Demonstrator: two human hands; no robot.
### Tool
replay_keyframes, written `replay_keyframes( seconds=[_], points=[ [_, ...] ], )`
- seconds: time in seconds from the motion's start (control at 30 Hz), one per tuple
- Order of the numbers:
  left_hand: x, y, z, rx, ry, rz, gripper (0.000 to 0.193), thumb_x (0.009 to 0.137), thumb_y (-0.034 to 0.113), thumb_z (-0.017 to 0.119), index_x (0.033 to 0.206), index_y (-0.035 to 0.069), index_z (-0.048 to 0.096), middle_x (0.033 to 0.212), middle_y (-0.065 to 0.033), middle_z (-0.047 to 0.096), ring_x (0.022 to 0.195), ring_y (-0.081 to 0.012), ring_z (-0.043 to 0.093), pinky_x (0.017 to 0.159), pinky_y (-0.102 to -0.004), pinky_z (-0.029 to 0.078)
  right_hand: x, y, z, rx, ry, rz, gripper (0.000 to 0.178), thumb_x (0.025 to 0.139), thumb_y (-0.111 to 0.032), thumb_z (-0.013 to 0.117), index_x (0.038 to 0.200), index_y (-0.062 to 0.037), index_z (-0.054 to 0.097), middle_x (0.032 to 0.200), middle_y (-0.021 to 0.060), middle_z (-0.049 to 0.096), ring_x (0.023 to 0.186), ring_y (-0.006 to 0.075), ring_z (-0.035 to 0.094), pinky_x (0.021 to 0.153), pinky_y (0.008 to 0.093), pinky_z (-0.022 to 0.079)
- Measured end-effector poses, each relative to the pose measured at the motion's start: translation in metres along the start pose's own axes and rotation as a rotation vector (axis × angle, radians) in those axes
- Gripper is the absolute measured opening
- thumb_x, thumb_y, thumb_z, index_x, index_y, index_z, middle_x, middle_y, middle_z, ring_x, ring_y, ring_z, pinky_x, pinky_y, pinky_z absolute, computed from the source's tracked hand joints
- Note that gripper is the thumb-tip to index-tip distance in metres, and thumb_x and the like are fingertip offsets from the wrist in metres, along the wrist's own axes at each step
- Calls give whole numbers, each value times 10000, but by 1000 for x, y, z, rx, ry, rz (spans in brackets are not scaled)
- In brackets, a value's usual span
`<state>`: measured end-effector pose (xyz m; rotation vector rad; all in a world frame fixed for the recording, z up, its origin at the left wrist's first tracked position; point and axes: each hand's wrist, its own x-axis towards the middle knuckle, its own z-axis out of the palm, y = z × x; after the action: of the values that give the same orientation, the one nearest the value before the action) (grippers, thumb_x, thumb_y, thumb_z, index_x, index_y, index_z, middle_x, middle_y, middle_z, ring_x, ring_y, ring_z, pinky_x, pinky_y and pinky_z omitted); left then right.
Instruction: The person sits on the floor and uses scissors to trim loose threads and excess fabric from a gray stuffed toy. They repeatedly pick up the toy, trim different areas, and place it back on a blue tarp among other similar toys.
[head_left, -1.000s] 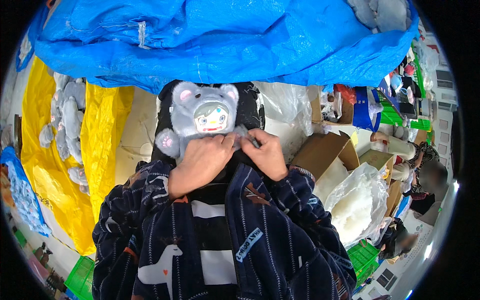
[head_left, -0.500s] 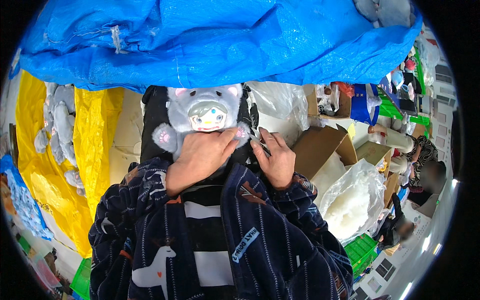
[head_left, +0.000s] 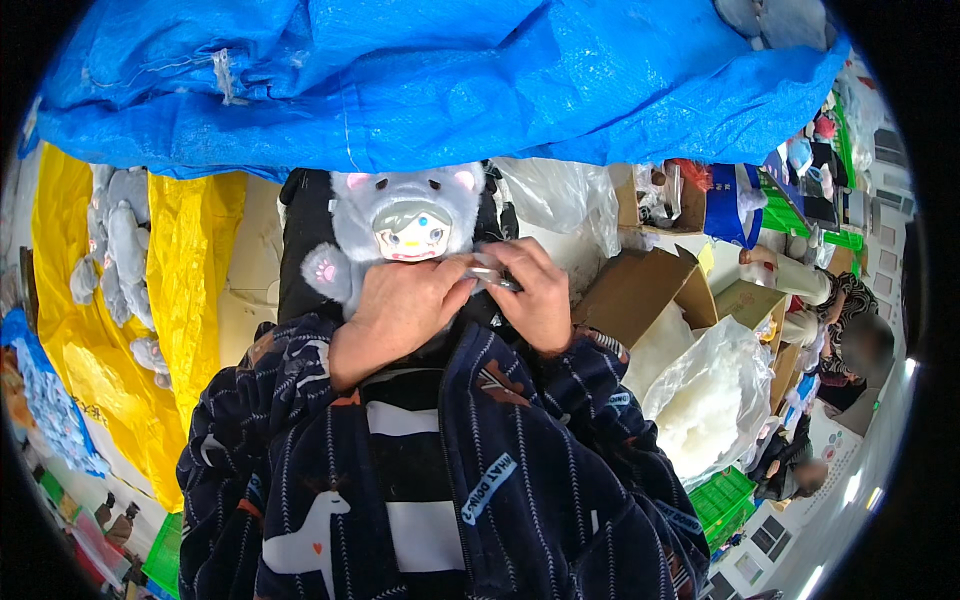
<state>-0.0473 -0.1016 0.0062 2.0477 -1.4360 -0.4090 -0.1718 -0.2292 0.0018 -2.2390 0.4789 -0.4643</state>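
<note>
A grey plush toy (head_left: pixel 400 190) with pink inner ears, a bear-like hood and a doll face lies on my lap, its head away from me. My left hand (head_left: pixel 405 310) lies across its lower body, thumb and fingers pinched on the plush at its right side. Closed around a small shiny metal tool (head_left: pixel 496 279), my right hand (head_left: pixel 532 295) meets the left fingertips there. The tool's exact kind is partly hidden by my fingers. One paw of the toy (head_left: pixel 325 270) shows to the left; the other is hidden behind my hands.
A big blue woven sheet (head_left: pixel 430 90) spans the far side. Grey plush pieces (head_left: pixel 125 240) lie in a yellow bag (head_left: pixel 90 360) at left. At right stand an open cardboard box (head_left: pixel 640 290) and a clear bag of white stuffing (head_left: pixel 710 400). Other people sit farther right.
My right hand has moved left with the metal tool, up to my left fingertips, and now covers the toy's right-side paw. My left hand stays nearly still.
</note>
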Motion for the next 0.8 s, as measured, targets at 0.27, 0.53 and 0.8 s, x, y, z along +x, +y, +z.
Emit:
replay_keyframes(
  seconds=[0.27,0.53,0.8],
  points=[
    [3,-2,-1,0,-10,-37,225,770,273,645,947,134,642,581,-78,593,503,-268,589,453,-370,464,-17,1,2,178,-165,249,141,784,-79,636,817,0,524,739,120,538,655,273,550,593,317,450],
    [2,0,-2,-14,-24,-65,237,770,286,644,952,134,642,589,-79,597,518,-267,596,471,-366,473,-10,-2,-2,71,55,102,189,729,-41,671,903,-7,604,853,112,599,709,248,605,632,303,485],
    [2,-3,0,-20,-33,-67,238,776,292,633,961,142,638,602,-77,603,526,-276,597,478,-377,474,-12,5,11,20,-145,69,214,694,28,617,861,-42,503,809,113,529,660,281,576,575,356,468]
  ],
)
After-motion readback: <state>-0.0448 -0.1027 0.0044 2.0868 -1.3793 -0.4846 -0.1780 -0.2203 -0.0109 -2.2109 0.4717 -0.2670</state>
